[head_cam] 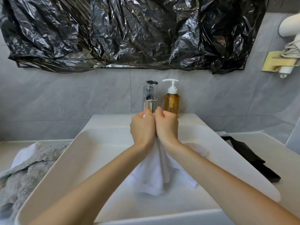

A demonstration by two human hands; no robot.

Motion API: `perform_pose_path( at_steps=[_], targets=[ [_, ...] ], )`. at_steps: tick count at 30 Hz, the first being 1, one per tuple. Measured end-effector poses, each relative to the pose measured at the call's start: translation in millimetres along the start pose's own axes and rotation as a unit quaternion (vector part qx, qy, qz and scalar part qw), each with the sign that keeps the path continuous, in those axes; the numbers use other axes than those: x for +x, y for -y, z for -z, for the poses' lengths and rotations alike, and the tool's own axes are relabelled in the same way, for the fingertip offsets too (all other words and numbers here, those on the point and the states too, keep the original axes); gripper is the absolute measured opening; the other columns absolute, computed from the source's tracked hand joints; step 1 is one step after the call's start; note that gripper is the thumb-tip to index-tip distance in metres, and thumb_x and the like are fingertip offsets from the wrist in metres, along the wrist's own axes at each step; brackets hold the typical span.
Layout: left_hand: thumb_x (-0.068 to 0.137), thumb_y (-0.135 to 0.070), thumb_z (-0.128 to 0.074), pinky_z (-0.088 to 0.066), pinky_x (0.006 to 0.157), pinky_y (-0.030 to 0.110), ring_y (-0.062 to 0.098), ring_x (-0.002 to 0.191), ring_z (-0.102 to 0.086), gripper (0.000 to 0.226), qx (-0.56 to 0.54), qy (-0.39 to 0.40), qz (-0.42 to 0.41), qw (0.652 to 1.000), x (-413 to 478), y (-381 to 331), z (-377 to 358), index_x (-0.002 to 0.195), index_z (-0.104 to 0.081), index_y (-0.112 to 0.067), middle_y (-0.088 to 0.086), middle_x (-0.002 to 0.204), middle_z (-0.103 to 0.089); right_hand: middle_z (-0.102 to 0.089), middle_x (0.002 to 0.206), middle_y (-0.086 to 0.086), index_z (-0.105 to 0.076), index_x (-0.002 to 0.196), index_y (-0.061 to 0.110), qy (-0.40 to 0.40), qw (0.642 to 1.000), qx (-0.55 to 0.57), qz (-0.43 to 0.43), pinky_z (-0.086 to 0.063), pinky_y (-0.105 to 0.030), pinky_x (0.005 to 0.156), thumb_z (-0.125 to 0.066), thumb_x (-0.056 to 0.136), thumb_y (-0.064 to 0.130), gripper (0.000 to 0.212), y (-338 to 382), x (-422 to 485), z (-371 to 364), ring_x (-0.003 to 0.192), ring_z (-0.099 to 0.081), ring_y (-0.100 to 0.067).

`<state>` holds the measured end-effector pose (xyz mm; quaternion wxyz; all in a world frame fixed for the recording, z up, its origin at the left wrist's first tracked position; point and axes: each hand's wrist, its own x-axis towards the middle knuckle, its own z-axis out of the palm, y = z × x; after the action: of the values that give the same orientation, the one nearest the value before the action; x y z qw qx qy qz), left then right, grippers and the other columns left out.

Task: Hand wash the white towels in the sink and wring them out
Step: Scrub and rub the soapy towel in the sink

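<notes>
A white towel (159,172) hangs in a bunched, twisted column over the basin of the white sink (90,143), its upper end gathered between two fists and its loose folds spreading out below the wrists, down toward the basin floor. The left hand (142,127) and the right hand (166,125) are pressed side by side, knuckles touching, both with fingers curled tightly around the top of the towel; a small bit of white cloth shows at the top of the left fist. The grip sits above the sink's middle, just in front of the chrome faucet (150,96), so the towel's bulk lies below and nearer than the hands.

Just right of the faucet stands an amber pump bottle (171,101) with a white pump head. On the counter to the left of the sink lies a grey towel (26,172) over something white. To the right of the sink rests a black folded object (253,159). Crinkled black plastic sheeting (126,33) covers the mirror on the grey tiled wall above.
</notes>
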<state>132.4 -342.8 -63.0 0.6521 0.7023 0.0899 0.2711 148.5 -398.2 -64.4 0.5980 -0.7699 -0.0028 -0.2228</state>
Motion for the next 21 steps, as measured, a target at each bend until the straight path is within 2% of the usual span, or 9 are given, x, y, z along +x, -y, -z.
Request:
perform_pose_path(
  at_steps=[2,4,7,10,12,14,16,21],
  targets=[
    [0.1,-0.03,-0.045,-0.034,0.059,0.033,0.018,0.056,-0.044,0.052,0.005,0.048,-0.03,0.998,-17.2,1.5,-4.6,0.049,-0.047,-0.019,-0.005,0.05,-0.049,-0.061,0.066,-0.008,-0.049,0.052,0.01,-0.028,0.997,0.037,-0.064,-0.04,-0.032,0.066,-0.046,0.096,0.027,0.047,-1.0,18.7,0.5,0.07,-0.051,-0.029],
    [0.1,-0.032,-0.045,-0.034,0.06,0.031,0.018,0.057,-0.045,0.057,0.006,0.081,-0.029,0.996,-19.7,1.8,-9.0,0.044,-0.047,-0.021,-0.002,0.046,-0.048,-0.068,0.072,-0.01,-0.056,0.055,0.01,-0.047,0.994,0.049,-0.085,-0.047,-0.035,0.071,-0.046,0.095,0.03,0.046,-5.6,22.7,4.8,0.076,-0.058,-0.033],
    [0.099,-0.034,-0.045,-0.039,0.063,0.037,0.024,0.06,-0.046,0.053,0.014,0.044,-0.022,0.999,-3.1,-3.6,-6.9,0.049,-0.041,-0.016,0.008,0.051,-0.05,-0.066,0.074,-0.011,-0.053,0.055,0.013,-0.031,0.998,0.039,-0.039,-0.044,-0.034,0.07,-0.044,0.098,0.031,0.048,-8.7,5.3,6.7,0.072,-0.055,-0.027],
    [0.098,-0.031,-0.045,-0.038,0.062,0.036,0.024,0.06,-0.044,0.053,0.0,0.013,-0.015,1.0,-0.1,-0.3,-0.9,0.048,-0.042,-0.016,-0.001,0.05,-0.047,-0.055,0.06,-0.005,-0.044,0.049,0.014,-0.024,0.999,0.042,-0.012,-0.041,-0.035,0.065,-0.046,0.098,0.028,0.051,-1.3,-3.5,1.5,0.065,-0.05,-0.026],
    [0.099,-0.032,-0.045,-0.038,0.061,0.032,0.022,0.061,-0.048,0.056,-0.008,0.04,-0.008,0.999,-8.6,2.8,-1.2,0.045,-0.049,-0.021,-0.005,0.05,-0.051,-0.056,0.057,-0.004,-0.044,0.047,0.013,-0.03,0.998,0.056,-0.024,-0.042,-0.035,0.065,-0.047,0.097,0.026,0.052,2.2,4.6,-0.5,0.062,-0.051,-0.027],
    [0.101,-0.032,-0.043,-0.038,0.062,0.03,0.017,0.06,-0.051,0.055,-0.02,0.073,-0.009,0.997,-12.5,5.9,-4.3,0.047,-0.054,-0.024,-0.008,0.05,-0.054,-0.067,0.068,-0.009,-0.053,0.05,0.012,-0.032,0.996,0.065,-0.046,-0.048,-0.038,0.072,-0.047,0.096,0.026,0.049,-2.0,13.9,-2.0,0.074,-0.061,-0.033],
    [0.101,-0.033,-0.043,-0.037,0.061,0.03,0.017,0.057,-0.049,0.057,-0.012,0.082,-0.015,0.996,-9.1,5.9,-5.0,0.046,-0.05,-0.022,-0.01,0.045,-0.051,-0.071,0.077,-0.012,-0.062,0.06,0.009,-0.031,0.996,0.059,-0.053,-0.049,-0.039,0.075,-0.044,0.097,0.029,0.045,-4.9,11.8,0.0,0.082,-0.063,-0.035],
    [0.1,-0.029,-0.044,-0.034,0.063,0.032,0.021,0.052,-0.039,0.059,-0.028,0.023,0.026,0.999,17.3,4.0,2.2,0.043,-0.037,-0.018,-0.009,0.037,-0.039,-0.054,0.058,-0.003,-0.047,0.053,0.013,0.006,1.0,0.013,0.006,-0.036,-0.032,0.06,-0.044,0.1,0.034,0.051,0.6,-13.4,-2.1,0.062,-0.048,-0.023]
  ],
)
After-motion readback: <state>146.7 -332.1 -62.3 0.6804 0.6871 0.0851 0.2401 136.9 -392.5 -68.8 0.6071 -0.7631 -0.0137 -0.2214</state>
